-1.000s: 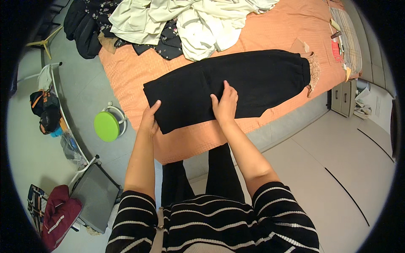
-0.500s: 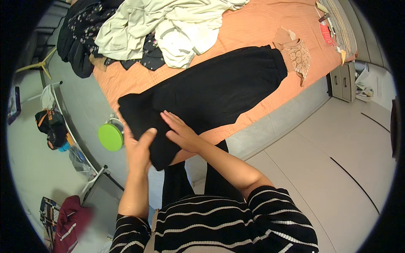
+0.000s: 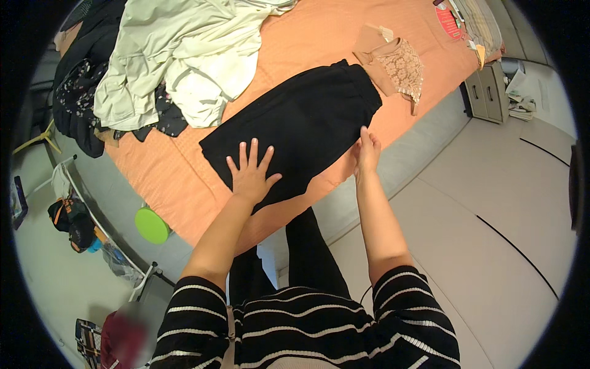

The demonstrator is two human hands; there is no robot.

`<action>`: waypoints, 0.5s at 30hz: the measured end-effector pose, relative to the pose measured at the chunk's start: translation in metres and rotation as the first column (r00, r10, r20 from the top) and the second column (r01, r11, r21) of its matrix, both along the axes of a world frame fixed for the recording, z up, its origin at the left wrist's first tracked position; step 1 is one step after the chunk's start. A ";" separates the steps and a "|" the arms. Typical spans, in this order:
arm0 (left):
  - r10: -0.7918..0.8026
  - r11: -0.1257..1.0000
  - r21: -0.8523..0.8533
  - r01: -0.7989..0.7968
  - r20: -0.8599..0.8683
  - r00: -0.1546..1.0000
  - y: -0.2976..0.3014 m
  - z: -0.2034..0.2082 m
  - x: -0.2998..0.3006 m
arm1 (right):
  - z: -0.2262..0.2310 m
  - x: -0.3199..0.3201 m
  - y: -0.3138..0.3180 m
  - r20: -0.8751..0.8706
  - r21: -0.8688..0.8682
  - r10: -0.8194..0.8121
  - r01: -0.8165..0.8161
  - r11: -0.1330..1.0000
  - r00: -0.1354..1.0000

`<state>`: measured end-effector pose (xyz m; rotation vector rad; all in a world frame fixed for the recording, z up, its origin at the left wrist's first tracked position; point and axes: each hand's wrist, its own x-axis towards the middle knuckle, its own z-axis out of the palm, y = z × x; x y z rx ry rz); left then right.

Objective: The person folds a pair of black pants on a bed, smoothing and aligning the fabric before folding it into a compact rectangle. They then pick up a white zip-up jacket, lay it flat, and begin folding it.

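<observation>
A black garment with a gathered waistband [image 3: 304, 117], either a skirt or folded trousers, lies on the orange bedspread [image 3: 307, 37]. Its waistband points to the far right and its other end to the left. My left hand [image 3: 249, 175] rests flat on the near left part of the cloth, fingers spread. At the garment's right edge, just below the waistband, my right hand [image 3: 367, 152] has its fingers drawn together on the cloth. Beyond the waistband lies a beige lace bra [image 3: 399, 67].
A pile of pale cream clothing [image 3: 178, 55] covers the bed's far left, with dark floral cloth [image 3: 80, 92] under it. A green round stool [image 3: 152, 225] stands by the bed's left side. A white rack [image 3: 92, 203] holds caps, and a small cabinet [image 3: 485, 95] stands at right.
The garment now looks shorter, its left end folded over toward the waistband. My left hand has flattened on it; my right hand has moved right to its edge. The view has shifted.
</observation>
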<state>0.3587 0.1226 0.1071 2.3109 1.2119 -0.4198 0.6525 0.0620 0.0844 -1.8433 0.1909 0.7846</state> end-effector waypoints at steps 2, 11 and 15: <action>0.009 1.000 -0.014 -0.010 -0.046 0.999 0.002 0.003 0.009 | -0.006 0.031 0.025 -0.035 0.002 0.019 -0.019 1.000 0.999; 0.140 0.990 -0.002 -0.142 0.173 0.975 0.002 0.007 0.003 | 0.041 0.032 0.070 -0.356 0.135 0.121 -0.077 0.988 0.927; 0.354 0.935 -0.161 -0.316 0.382 0.854 0.006 0.013 -0.009 | 0.098 -0.045 0.065 0.403 0.155 0.319 -0.408 0.900 0.857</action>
